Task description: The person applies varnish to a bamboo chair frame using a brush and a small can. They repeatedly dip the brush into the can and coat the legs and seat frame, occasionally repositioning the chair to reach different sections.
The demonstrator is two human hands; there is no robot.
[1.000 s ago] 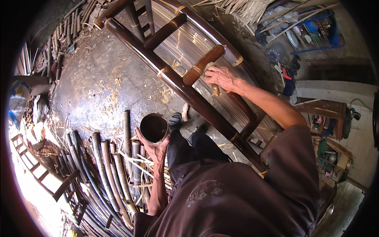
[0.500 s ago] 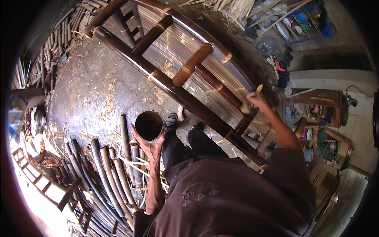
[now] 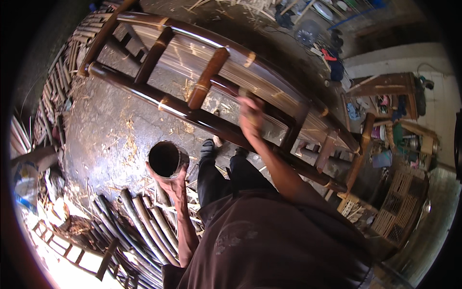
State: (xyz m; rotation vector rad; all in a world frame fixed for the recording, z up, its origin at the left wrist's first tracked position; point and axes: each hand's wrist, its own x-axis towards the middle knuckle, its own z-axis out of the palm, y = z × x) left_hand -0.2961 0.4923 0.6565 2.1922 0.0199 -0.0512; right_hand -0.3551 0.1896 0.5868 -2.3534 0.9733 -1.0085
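Observation:
My left hand (image 3: 173, 185) is wrapped round an open round can (image 3: 183, 160), its inside dark; what it contains I cannot make out. My right hand (image 3: 251, 118), smeared by motion, grips a brush (image 3: 246, 94) against or just over a dark brown crossbar of a large bamboo frame (image 3: 211, 120). Whether the bristles touch the bar is hidden by the blur. Glossy dark brown poles with pale joints make up the frame, which runs from upper left to lower right. Thin slats (image 3: 187, 60) fill its far side.
Bamboo poles (image 3: 139, 212) lie stacked at lower left, with more cut lengths (image 3: 55, 84) at the far left. Straw-like scraps litter the concrete floor (image 3: 106, 130). A fan (image 3: 306, 36) stands beyond the frame; a cluttered wooden shelf (image 3: 385, 91) is at right.
My right hand has moved left with the brush, from the frame's right part to its middle crossbar. My view has turned, so the frame sits lower and further left. The left hand still holds the can.

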